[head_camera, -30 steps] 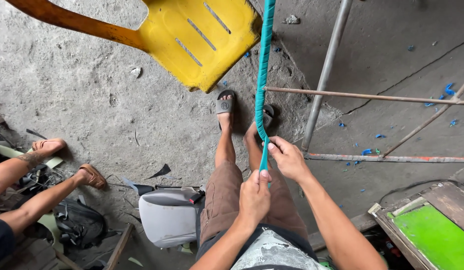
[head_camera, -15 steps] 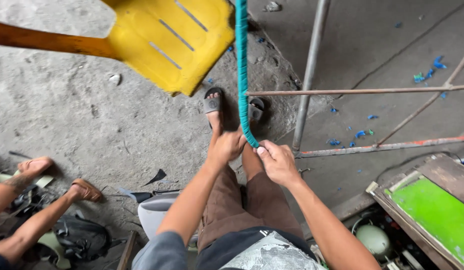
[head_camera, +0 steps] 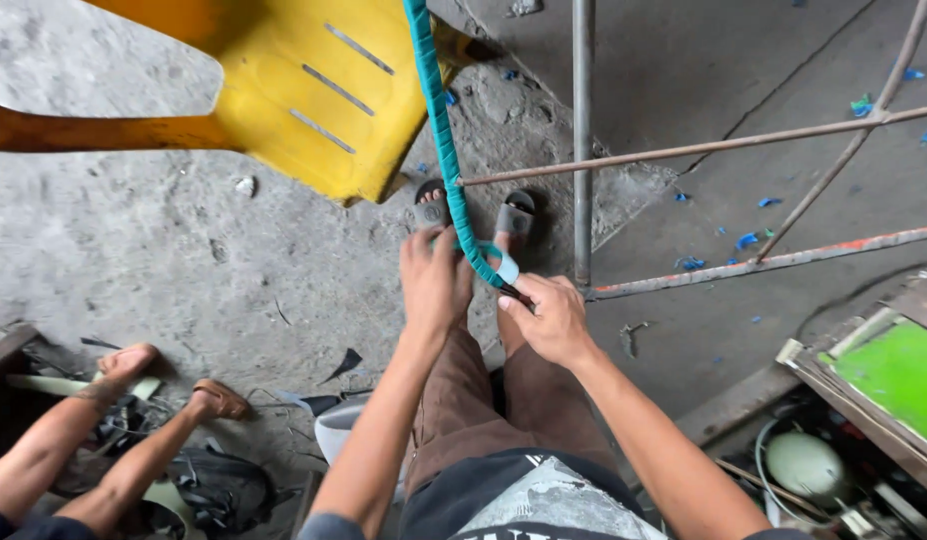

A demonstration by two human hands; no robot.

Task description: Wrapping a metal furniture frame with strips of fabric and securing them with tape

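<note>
Just above the knees, the teal-wrapped rod (head_camera: 441, 130) slants up and away, its lower end clamped between the left hand (head_camera: 433, 280) fingers and the right hand (head_camera: 555, 318) fingers pinching the loose tape end.

Glossy yellow plastic chair (head_camera: 313, 90); rough concrete floor (head_camera: 183, 260).

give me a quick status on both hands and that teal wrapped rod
Left hand gripping the teal wrapped rod. Right hand pinching the loose teal strip at its lower end. Yellow chair close beside the rod, metal frame just right.
</note>
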